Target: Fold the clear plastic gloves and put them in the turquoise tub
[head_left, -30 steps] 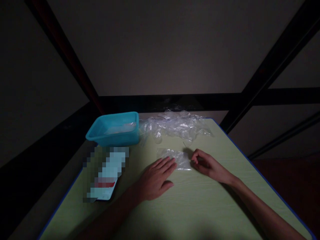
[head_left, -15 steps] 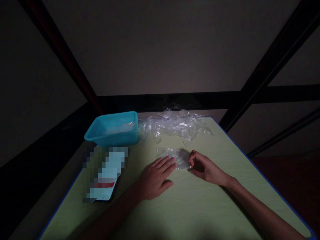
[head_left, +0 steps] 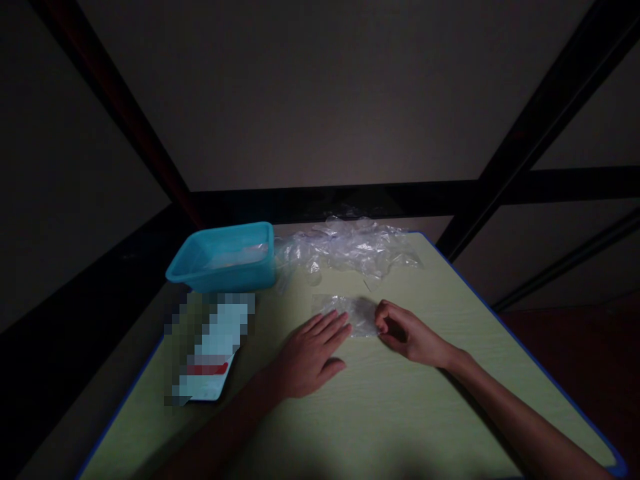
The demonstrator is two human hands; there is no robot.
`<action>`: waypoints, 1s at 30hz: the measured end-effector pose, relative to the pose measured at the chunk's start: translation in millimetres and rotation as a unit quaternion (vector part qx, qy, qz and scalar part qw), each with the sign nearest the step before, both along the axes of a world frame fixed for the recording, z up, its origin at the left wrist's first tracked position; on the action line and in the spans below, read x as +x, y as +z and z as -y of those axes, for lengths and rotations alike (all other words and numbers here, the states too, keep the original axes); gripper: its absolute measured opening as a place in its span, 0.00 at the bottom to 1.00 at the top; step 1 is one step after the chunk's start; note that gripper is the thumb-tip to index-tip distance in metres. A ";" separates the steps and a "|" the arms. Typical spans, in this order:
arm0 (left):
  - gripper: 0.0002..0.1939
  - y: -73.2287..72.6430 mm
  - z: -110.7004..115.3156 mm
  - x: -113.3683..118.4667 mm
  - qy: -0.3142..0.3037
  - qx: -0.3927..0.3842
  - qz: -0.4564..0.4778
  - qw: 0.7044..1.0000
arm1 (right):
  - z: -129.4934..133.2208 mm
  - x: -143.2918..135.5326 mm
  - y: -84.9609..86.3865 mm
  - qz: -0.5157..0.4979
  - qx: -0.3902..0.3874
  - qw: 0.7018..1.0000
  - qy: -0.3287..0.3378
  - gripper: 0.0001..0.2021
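Note:
A small clear plastic bag lies flat on the pale green table. My left hand rests palm down with its fingers stretched out, the fingertips on the bag's near left part. At the bag's right end my right hand is closed, thumb and fingers curled together on the edge of the plastic. Its fingertips are partly hidden from view. Beyond both hands spreads a loose heap of clear plastic bags.
A turquoise plastic basket at the back left holds some clear plastic. Nearer on the left lies a phone-like device, mostly blurred out by pixels. The table has a blue edge, and a wall with dark beams stands behind it.
Almost nothing differs. The view has shifted very slightly, while both hands keep their places on the bag.

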State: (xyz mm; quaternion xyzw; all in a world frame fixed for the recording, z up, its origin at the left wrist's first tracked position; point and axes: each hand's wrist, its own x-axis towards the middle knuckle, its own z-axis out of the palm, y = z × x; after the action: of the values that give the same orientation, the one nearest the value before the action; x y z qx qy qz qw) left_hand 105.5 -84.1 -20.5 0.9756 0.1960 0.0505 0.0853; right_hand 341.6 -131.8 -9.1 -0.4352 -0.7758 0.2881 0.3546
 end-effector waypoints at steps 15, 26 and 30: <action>0.30 -1.1 0.0 -0.3 -0.001 0.005 -0.012 1.000 | -2.7 8.6 3.4 0.034 -0.027 0.999 -0.005 0.06; 0.29 0.7 1.6 -0.8 -0.003 0.012 0.013 1.000 | -12.1 2.5 -6.9 0.002 -0.069 0.997 -0.036 0.06; 0.29 -0.8 1.0 -0.9 -0.004 0.008 0.018 1.000 | -13.7 5.0 -8.2 0.011 -0.074 0.997 -0.032 0.09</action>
State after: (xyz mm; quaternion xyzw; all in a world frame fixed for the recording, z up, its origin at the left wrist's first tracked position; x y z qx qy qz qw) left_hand 104.6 -85.1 -21.3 0.9759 0.1902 0.0694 0.0814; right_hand 346.6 -118.2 -17.3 -0.4876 -0.7423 0.3281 0.3219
